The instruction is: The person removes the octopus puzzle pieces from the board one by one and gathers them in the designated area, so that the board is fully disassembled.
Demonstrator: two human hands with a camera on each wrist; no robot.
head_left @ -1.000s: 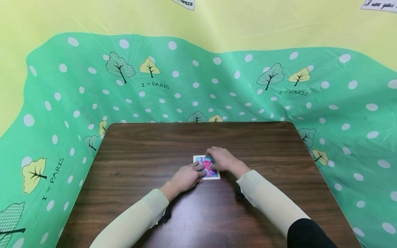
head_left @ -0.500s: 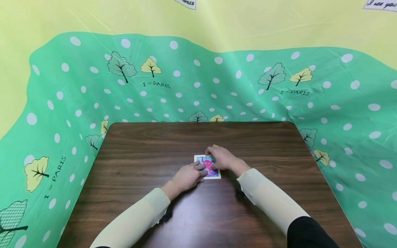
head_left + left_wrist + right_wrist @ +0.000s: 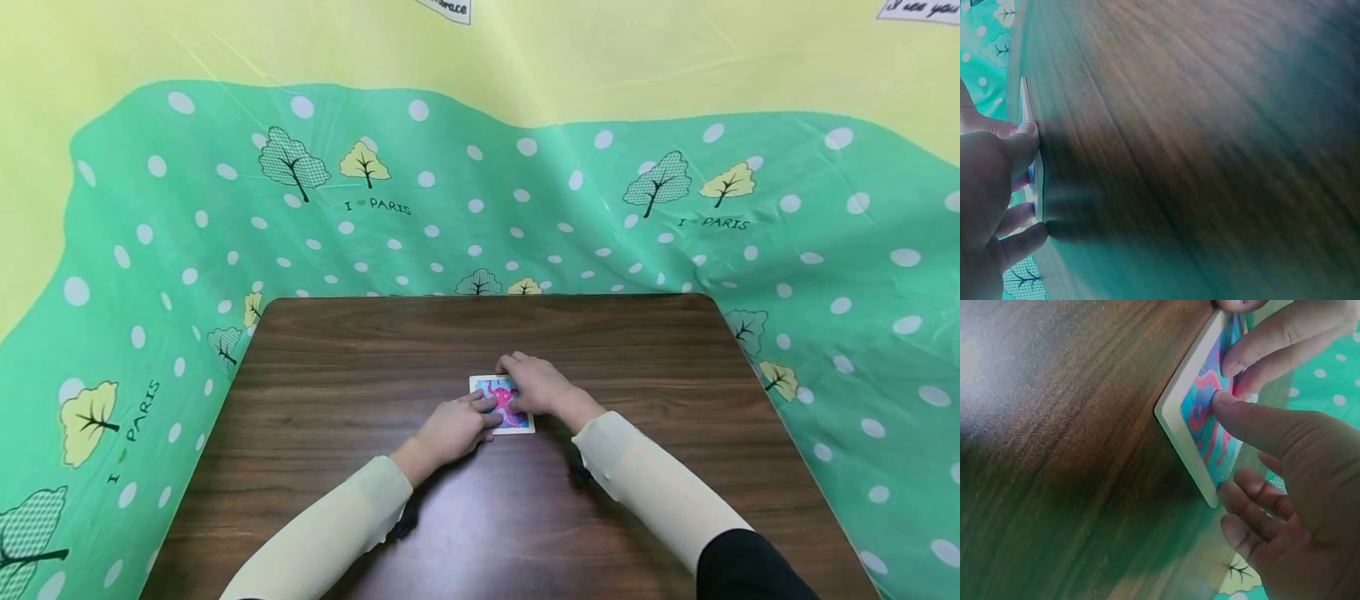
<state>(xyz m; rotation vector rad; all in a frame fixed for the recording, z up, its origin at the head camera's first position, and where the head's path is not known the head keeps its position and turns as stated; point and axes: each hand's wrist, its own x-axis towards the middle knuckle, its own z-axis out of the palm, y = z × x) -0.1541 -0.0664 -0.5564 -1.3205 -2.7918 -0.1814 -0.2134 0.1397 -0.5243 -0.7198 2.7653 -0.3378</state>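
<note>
A small square picture board with a pale border and a pink octopus on blue lies flat on the table, partly covered by both hands. My left hand rests on its left side, index and middle fingers extended over the picture. In the left wrist view, the left thumb and other fingertips lie along the board's edge. My right hand holds the opposite side. Its thumb presses on the picture, while curled fingers sit at the far edge in the right wrist view.
The dark wooden table stretches around the board on all sides. Behind and beside it hangs a green and yellow cloth printed with dots and trees. Pale sleeves cover both forearms.
The head view has shifted very slightly. Both hands and the board keep the same places, with no visible shift of the fingers.
</note>
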